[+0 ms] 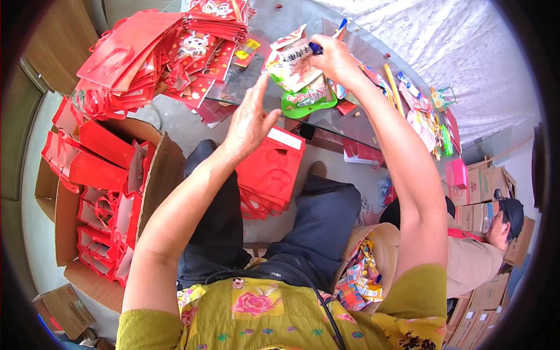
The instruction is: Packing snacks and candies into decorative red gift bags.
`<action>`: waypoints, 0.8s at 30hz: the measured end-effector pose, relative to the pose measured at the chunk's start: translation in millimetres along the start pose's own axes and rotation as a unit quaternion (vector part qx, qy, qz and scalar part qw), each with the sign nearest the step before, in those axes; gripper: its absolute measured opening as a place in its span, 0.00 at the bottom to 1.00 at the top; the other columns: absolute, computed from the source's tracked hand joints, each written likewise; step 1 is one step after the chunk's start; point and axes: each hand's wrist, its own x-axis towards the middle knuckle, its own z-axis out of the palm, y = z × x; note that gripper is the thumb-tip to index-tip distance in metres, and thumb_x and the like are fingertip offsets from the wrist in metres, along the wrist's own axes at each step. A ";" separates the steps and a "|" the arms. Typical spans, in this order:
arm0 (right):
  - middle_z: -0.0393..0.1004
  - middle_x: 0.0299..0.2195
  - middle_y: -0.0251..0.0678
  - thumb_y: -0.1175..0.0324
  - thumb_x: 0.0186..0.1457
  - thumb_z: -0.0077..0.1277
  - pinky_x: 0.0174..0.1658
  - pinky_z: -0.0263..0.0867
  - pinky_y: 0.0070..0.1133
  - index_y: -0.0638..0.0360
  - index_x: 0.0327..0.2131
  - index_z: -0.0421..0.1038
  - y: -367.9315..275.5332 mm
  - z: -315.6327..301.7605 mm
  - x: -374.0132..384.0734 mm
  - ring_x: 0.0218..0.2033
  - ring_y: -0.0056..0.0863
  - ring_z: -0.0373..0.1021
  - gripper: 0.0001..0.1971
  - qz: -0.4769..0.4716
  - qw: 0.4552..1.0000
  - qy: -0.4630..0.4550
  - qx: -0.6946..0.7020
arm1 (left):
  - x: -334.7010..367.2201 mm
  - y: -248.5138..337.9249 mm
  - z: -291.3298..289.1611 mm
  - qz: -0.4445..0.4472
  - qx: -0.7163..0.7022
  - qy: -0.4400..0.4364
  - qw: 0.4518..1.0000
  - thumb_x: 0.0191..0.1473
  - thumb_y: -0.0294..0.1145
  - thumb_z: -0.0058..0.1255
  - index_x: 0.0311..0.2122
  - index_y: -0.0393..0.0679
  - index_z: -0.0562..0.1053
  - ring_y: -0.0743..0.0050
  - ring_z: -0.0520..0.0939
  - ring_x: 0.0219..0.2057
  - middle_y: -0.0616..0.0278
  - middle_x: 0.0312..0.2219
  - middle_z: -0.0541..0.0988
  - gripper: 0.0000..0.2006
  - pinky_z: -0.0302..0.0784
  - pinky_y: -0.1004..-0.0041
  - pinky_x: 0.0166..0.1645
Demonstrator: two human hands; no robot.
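Over the glass table (pixel 359 131), my right hand (pixel 337 58) pinches a small dark blue wrapped thing (pixel 315 48); its exact kind is hard to make out. Below those fingers lie a white snack packet (pixel 294 64) and a green snack packet (pixel 309 99), which the white one partly covers. My left hand (pixel 254 119) is open at the table's near edge, fingers stretched toward the white packet and thumb apart. Beneath it, between my legs, sits a stack of red paper gift bags (pixel 271 169).
Red gift bags (pixel 131 55) pile up at the table's left. A cardboard box (pixel 160 175) of red bags stands at my left. A basket (pixel 385 245) of small snacks is by my right side. More snacks (pixel 429 125) lie at the table's right. Another person (pixel 475 256) is at right.
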 end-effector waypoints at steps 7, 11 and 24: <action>0.73 0.44 0.46 0.74 0.44 0.56 0.44 0.68 0.32 0.56 0.45 0.71 34.7 57.1 28.6 0.39 0.46 0.73 0.20 -0.055 0.988 0.142 -0.022 | 3.0 -9.1 12.6 0.015 -0.001 -0.086 0.996 0.48 0.19 0.55 0.65 0.51 0.54 0.62 0.82 0.37 0.44 0.58 0.60 0.39 0.79 0.69 0.40; 0.69 0.49 0.43 0.78 0.46 0.54 0.44 0.69 0.28 0.57 0.48 0.68 30.0 49.5 4.0 0.38 0.37 0.74 0.22 -0.062 0.987 0.147 0.013 | 3.8 -18.9 18.9 0.044 0.055 -0.117 0.991 0.47 0.20 0.56 0.62 0.53 0.61 0.62 0.81 0.38 0.44 0.60 0.57 0.35 0.80 0.69 0.42; 0.71 0.49 0.36 0.83 0.50 0.50 0.41 0.70 0.19 0.60 0.47 0.71 37.2 -33.6 -302.1 0.41 0.23 0.73 0.19 0.188 0.964 0.165 0.088 | 13.6 -29.8 18.6 0.079 0.151 -0.104 0.980 0.45 0.26 0.59 0.59 0.52 0.64 0.54 0.79 0.45 0.47 0.59 0.61 0.33 0.76 0.63 0.48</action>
